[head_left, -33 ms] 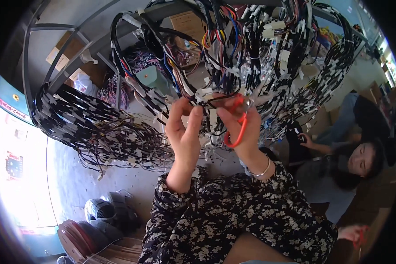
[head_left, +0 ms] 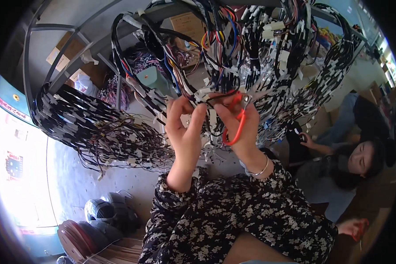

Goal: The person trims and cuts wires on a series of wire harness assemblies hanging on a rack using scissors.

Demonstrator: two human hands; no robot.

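My left hand (head_left: 185, 121) is closed, thumb and fingers pinching a black-sleeved wire harness (head_left: 187, 88) that hangs down from the rack. Just to its right, my right hand (head_left: 246, 125) is closed too. A pair of scissors with red handles (head_left: 236, 134) is held in its palm, the metal blades (head_left: 257, 93) pointing up and to the right. The thumb and fingertips of that hand meet at a thin dark wire (head_left: 221, 95) close to my left fingertips. What exactly lies between the fingertips is partly hidden.
Thick bundles of black wires with white connectors (head_left: 105, 127) hang from a grey metal rack (head_left: 53, 27). Behind are cardboard boxes (head_left: 187, 28) and a pale green bin (head_left: 154, 79). Cable rolls (head_left: 99, 209) lie at lower left. A co-worker (head_left: 325, 185) sits at right; another hand with red scissors (head_left: 361, 226) shows below.
My hands have shifted only slightly, the right one a little left with the scissors. The dark wire above my right fingers now shows as an arc. The other person's scissors at lower right moved up slightly.
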